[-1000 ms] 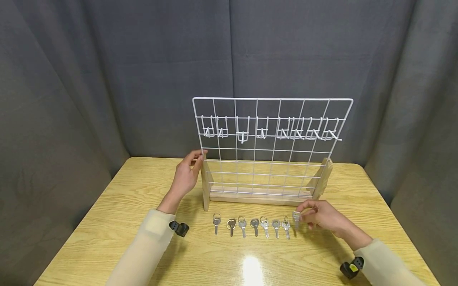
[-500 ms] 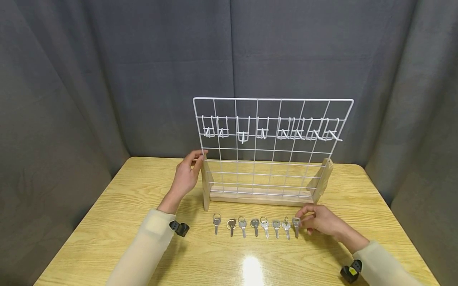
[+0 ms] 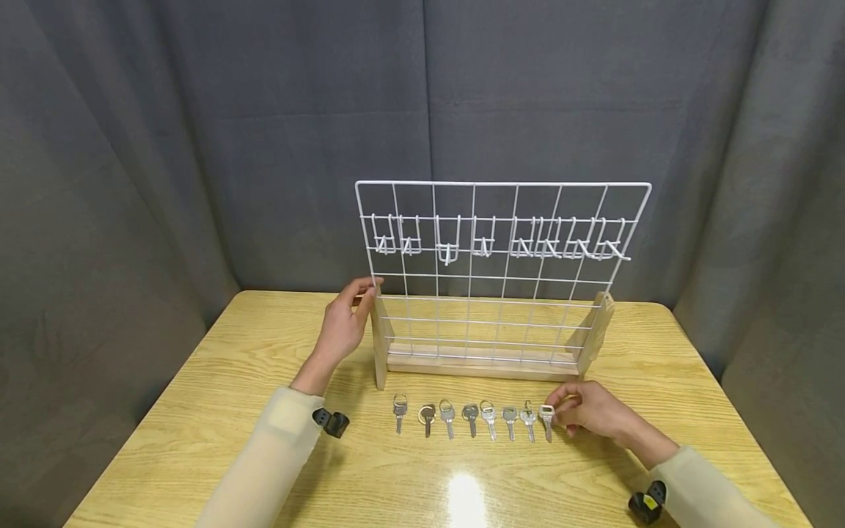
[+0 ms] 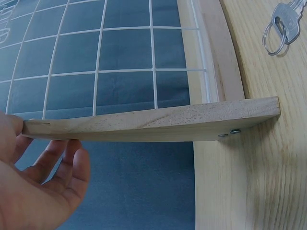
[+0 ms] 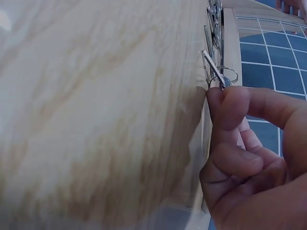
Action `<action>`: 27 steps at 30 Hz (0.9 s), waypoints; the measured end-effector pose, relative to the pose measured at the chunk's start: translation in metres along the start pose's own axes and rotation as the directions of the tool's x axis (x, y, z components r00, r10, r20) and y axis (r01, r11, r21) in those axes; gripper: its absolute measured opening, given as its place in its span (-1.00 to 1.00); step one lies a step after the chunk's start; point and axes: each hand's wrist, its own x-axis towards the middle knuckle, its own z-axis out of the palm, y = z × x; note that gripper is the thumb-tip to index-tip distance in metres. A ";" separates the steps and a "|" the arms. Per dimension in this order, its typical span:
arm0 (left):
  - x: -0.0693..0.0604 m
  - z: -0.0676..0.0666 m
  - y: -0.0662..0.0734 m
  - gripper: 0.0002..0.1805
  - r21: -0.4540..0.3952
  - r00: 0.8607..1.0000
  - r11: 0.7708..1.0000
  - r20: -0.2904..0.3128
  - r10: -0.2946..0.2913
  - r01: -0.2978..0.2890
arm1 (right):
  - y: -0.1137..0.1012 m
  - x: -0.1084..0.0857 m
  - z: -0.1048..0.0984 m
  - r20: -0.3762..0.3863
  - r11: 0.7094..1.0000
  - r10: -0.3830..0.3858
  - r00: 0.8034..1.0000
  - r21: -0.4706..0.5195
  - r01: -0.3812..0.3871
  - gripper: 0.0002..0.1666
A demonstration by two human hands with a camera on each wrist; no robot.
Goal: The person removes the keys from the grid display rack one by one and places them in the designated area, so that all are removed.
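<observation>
A white wire grid rack (image 3: pixel 504 182) stands on wooden supports. My left hand (image 3: pixel 343 319) holds the top of its left wooden upright (image 3: pixel 379 352); in the left wrist view, thumb and fingers lie on either side of the wood (image 4: pixel 158 117). In front of the rack lies a row of metal keys, several with rings, such as a dark key (image 3: pixel 470 415) mid-row. At the row's right end, my right hand (image 3: pixel 590 411) pinches a silver key (image 3: pixel 547 416) by its head. The right wrist view has this key (image 5: pixel 213 67) tilted against the table, its head partly hidden by the fingertips.
Several white wire hooks (image 3: pixel 447 253) hang along the upper part of the grid, their prongs facing forward. The wooden table (image 3: pixel 264 337) ends at a grey curtain (image 3: pixel 317 147) behind and at both sides. Glare marks the table's front.
My right hand has lowered the pinched key to the table at the row's right end, moving slightly towards me, and its head has tilted a little. The left hand stays on the upright.
</observation>
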 end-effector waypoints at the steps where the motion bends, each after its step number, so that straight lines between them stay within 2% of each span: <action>1: 0.000 0.000 -0.001 -0.64 0.001 1.000 1.000 0.000 -0.001 0.001 | 0.000 0.000 0.000 -0.002 1.000 -0.004 1.000 -0.004 0.004 -0.69; 5: -0.001 0.000 -0.001 -0.64 0.004 1.000 1.000 -0.003 0.005 -0.005 | 0.001 0.000 0.001 -0.007 1.000 -0.018 1.000 -0.018 0.018 -0.70; 20: -0.001 0.000 0.000 -0.64 0.003 1.000 1.000 -0.006 0.008 -0.008 | 0.001 0.000 0.002 -0.049 0.995 0.005 0.999 -0.101 -0.010 -0.76; 27: 0.000 -0.001 0.002 -0.63 0.015 1.000 1.000 0.001 0.009 -0.009 | 0.001 0.000 0.002 -0.056 0.994 0.000 0.998 -0.105 -0.006 -0.77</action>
